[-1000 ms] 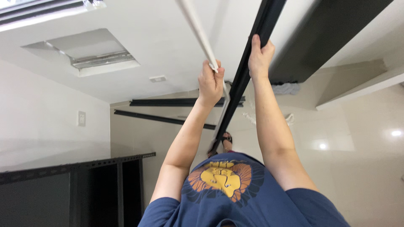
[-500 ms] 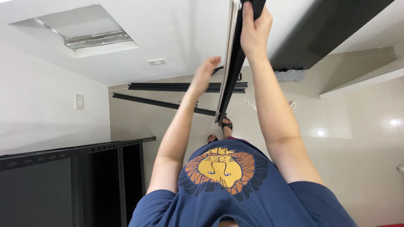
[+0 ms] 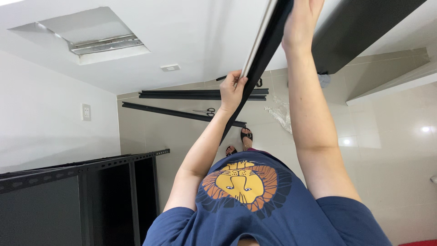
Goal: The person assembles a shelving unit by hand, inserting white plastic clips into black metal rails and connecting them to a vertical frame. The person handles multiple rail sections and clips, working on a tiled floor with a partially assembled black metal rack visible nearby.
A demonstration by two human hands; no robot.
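Observation:
Both my hands hold a long black metal rail that slants from the top edge down toward my feet. A thin white strip lies flat along its left side. My left hand is closed around the rail and strip at mid-length. At the top edge of the view, my right hand grips the rail higher up, partly cut off. The rail's lower end hangs near my sandalled feet.
Two more black rails lie on the tiled floor, with scissors and crumpled clear plastic nearby. A black perforated shelving frame stands at lower left. A dark panel lies at upper right.
The white strip, held apart from the rail by my left hand, now lies against it. My left hand let go and re-gripped both; my right hand moved up the rail.

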